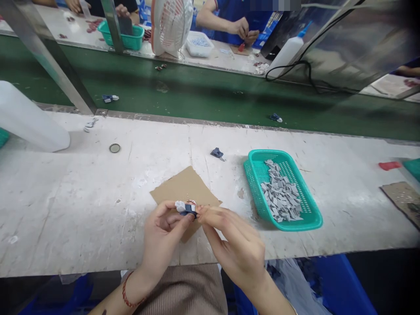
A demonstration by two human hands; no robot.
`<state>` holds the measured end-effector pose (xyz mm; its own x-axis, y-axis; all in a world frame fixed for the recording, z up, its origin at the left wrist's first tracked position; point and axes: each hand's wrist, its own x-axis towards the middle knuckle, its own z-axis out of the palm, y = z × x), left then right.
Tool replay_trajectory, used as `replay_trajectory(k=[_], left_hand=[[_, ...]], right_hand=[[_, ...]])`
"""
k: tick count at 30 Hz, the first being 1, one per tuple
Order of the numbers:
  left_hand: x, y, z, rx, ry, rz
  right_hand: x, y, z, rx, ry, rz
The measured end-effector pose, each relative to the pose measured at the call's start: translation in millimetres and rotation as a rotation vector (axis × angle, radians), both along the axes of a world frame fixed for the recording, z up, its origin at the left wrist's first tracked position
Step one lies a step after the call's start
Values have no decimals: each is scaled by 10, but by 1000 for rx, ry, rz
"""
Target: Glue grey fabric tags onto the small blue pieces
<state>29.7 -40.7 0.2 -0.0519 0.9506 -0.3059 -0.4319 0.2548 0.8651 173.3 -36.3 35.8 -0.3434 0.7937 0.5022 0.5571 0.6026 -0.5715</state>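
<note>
Over a piece of brown cardboard (183,186), my left hand (164,236) pinches a small dark blue and light grey part (187,208) between thumb and fingers. The fingertips of my right hand (234,240) are pressed together at the right end of that part; whether they hold a separate small piece is hidden. To the right stands a green basket (315,218) with many small grey pieces (282,194) in it. A similar dark blue part (217,153) lies on the white table (98,210), beyond the cardboard.
A white bottle (33,118) and a bottle cap (114,148) are at the left. Behind the table runs a green belt (197,96) bearing blue parts (110,98). Across it are a fan (171,26) and other people's hands (244,30). Red piece (390,166) at right.
</note>
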Motion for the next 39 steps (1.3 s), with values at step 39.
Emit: replay_trajectory(k=[39], left_hand=[[-258, 384, 93, 115, 321, -172]], right_hand=[[898, 232, 7, -293, 83, -336]])
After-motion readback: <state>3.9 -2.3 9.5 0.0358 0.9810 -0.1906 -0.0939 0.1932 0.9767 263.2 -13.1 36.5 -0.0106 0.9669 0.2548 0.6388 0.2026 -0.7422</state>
